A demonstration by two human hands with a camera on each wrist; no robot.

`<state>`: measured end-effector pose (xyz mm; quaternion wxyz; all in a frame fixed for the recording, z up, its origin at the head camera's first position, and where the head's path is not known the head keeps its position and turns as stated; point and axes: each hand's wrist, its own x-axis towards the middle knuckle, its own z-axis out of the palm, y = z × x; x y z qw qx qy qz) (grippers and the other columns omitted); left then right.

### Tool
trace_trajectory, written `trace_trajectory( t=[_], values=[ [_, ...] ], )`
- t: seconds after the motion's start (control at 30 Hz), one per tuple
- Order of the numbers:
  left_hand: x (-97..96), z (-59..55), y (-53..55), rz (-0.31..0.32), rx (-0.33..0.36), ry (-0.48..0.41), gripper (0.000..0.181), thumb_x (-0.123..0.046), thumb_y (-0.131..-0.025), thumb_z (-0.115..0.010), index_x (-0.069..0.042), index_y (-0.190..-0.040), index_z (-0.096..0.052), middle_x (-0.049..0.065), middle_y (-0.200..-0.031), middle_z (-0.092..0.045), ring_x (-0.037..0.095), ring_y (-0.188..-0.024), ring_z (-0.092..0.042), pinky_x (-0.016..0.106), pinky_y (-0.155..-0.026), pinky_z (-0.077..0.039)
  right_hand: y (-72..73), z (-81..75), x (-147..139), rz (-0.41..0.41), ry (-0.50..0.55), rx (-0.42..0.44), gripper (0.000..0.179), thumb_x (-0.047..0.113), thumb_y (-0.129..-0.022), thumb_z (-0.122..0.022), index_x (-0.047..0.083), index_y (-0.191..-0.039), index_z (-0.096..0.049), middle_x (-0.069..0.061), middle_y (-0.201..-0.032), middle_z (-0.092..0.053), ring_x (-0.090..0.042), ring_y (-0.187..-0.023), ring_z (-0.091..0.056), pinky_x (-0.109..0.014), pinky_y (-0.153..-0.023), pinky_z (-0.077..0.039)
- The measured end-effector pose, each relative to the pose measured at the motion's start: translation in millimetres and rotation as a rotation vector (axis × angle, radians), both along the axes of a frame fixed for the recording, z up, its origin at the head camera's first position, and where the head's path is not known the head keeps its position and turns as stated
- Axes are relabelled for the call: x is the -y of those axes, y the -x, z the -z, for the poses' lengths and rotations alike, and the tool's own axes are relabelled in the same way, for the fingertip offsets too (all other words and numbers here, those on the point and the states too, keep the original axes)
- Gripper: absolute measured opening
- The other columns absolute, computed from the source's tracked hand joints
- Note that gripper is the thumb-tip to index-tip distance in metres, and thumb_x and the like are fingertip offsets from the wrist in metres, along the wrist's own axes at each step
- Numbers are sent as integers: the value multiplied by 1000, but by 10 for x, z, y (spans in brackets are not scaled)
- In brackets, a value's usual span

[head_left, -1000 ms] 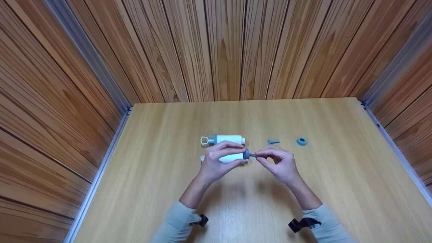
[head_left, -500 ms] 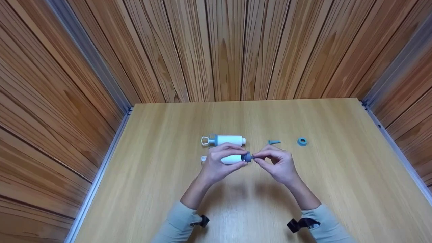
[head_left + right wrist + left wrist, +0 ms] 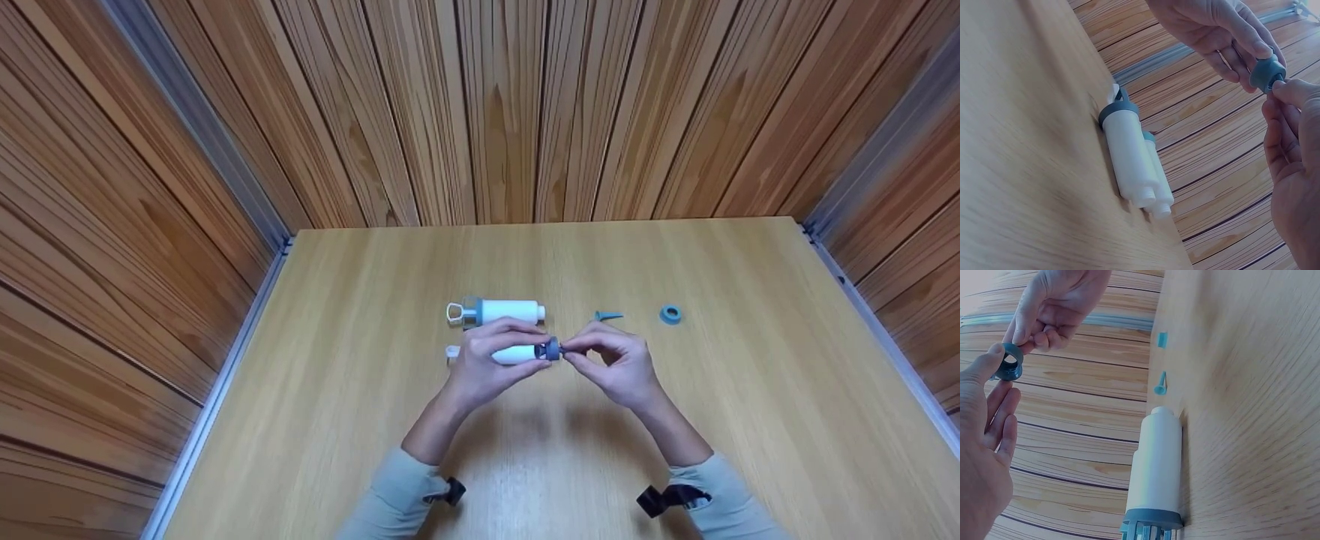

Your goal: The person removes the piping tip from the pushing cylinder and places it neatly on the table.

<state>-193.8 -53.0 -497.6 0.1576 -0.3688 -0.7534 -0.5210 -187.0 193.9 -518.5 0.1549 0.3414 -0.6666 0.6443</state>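
Note:
My left hand (image 3: 480, 360) holds a blue-grey ring-shaped cap (image 3: 553, 349) between thumb and fingertips, raised above the table. Its round opening shows in the left wrist view. From the right, my right hand (image 3: 619, 364) pinches a thin dark stem (image 3: 1279, 79) that runs into the cap; most of it is hidden by cap and fingers. Below the left hand lies a white syringe-like cylinder (image 3: 517, 355), partly covered in the head view. A matching cylinder (image 3: 510, 311) with a blue collar and pull handle lies just behind it.
On the table (image 3: 360, 300), a small tapered blue nozzle (image 3: 608, 316) lies behind my right hand. Further right is a second blue ring cap (image 3: 670, 314). Wood-plank walls (image 3: 495, 112) and metal rails (image 3: 217, 397) bound the table.
The cap has shifted right along the stem toward my right fingertips and tilted, so less stem shows between. The right hand moved slightly left. Things on the table stay put.

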Motion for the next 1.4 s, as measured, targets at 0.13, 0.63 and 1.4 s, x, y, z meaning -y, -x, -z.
trace_trajectory(
  t=[0.13, 0.63, 1.4],
  values=[
    [-3, -5, 2, 6, 0, 0, 30, -12, -93, -93, -4, -121, -86, 13, -122, -85, 28, -117, -81, 33, -105, -66, 0, 0, 0, -18, 10, 14, 32, -33, -85, -71, -13, -109, -78, -2, -105, -82, -4, -98, -76, -16, -90, -64],
    [66, -55, 4, -27, 34, -4, 31, -14, -92, -94, -8, -122, -87, 9, -124, -84, 28, -122, -79, 35, -111, -63, -16, 3, -57, 20, 29, 26, 36, -34, -83, -71, -15, -114, -74, 5, -111, -83, -5, -94, -74, -15, -88, -62],
    [-51, -53, -18, 21, -39, 24, 31, -11, -92, -93, -4, -122, -86, 15, -124, -83, 30, -118, -81, 32, -104, -67, -17, -2, 8, -50, 26, 75, 42, -31, -84, -70, -18, -124, -69, 10, -118, -82, -3, -102, -75, -18, -92, -63]
  ],
)
